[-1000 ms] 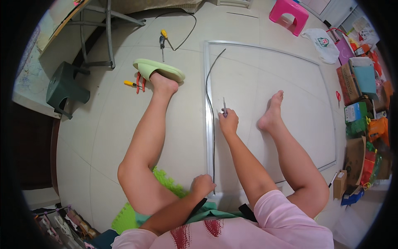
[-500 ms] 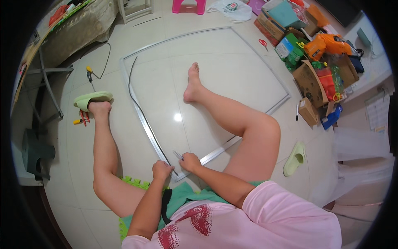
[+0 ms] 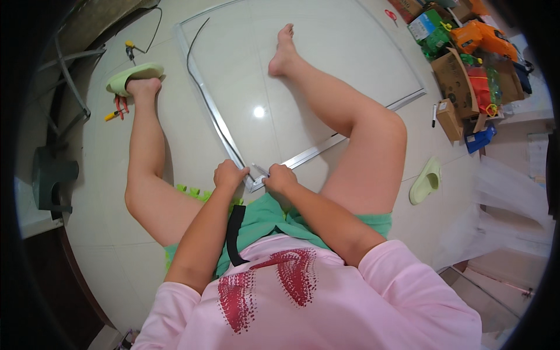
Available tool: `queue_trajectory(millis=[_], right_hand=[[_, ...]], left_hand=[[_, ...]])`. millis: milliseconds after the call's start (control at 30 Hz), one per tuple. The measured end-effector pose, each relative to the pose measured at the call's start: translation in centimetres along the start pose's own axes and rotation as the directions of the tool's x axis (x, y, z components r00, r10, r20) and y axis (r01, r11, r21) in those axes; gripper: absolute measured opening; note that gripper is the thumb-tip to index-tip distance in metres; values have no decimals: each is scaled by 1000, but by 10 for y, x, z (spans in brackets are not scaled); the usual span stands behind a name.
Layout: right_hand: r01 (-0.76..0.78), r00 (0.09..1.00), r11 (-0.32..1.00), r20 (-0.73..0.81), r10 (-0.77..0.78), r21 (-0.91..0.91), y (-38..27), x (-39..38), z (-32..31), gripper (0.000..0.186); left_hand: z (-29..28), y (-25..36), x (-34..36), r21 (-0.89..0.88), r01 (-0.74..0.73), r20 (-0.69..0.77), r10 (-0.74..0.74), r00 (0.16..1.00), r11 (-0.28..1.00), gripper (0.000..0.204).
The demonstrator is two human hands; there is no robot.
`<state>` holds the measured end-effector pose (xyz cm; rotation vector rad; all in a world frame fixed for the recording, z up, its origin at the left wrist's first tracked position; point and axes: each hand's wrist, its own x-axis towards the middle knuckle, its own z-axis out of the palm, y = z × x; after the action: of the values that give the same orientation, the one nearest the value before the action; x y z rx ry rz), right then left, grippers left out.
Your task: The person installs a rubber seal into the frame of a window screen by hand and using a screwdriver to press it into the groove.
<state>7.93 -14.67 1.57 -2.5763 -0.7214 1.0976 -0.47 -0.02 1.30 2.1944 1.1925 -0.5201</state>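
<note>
A large silver metal frame (image 3: pixel 309 155) lies flat on the tiled floor, its nearest corner just in front of my lap. A thin dark strip (image 3: pixel 189 65) runs along its left side, the far end curving loose. My left hand (image 3: pixel 230 174) is closed on the strip beside that corner, fingertips pinched together. Opposite it, to the right of the corner, my right hand (image 3: pixel 281 177) is closed around a slim tool (image 3: pixel 260 169) with a silver tip pointing up and left. Most of the tool is hidden in my fingers, so I cannot tell its kind.
My right leg lies across the frame. Near my left foot are red-handled pliers (image 3: pixel 121 107) and a yellow-handled tool (image 3: pixel 129 44). A grey-green stool (image 3: pixel 52 178) stands left. Boxes (image 3: pixel 455 81), red scissors (image 3: pixel 391 16), a marker (image 3: pixel 434 115) and a slipper (image 3: pixel 426 181) lie right.
The view has tilted down toward my body, so the frame and hands sit higher in the picture. Both hands stay at the near corner; the tool tip has come lower, nearer the corner.
</note>
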Motion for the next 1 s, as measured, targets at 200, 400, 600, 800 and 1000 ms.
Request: queue_trajectory(millis=[200,400,600,800,1000], right_hand=[[-29,999,1000,22,29,10,-3,5,-4,32],[59,993,996,101,-66,72,0,9,-8,22],[162,985,968,-84,-148,194,13,17,1,17],[204,971,957,84,-224,205,-18,15,0,17],[285,956,921,-4,-295,265,-1,36,16,17]], left_hand=[[-1,-9,0,-12,86,-32,-87,996,996,66],[9,-9,8,-104,104,0,-105,995,989,57],[12,0,14,-30,88,-123,-91,988,996,52],[12,-34,13,-84,101,-290,-122,949,991,43],[1,-13,20,-146,193,-254,-225,941,970,49]])
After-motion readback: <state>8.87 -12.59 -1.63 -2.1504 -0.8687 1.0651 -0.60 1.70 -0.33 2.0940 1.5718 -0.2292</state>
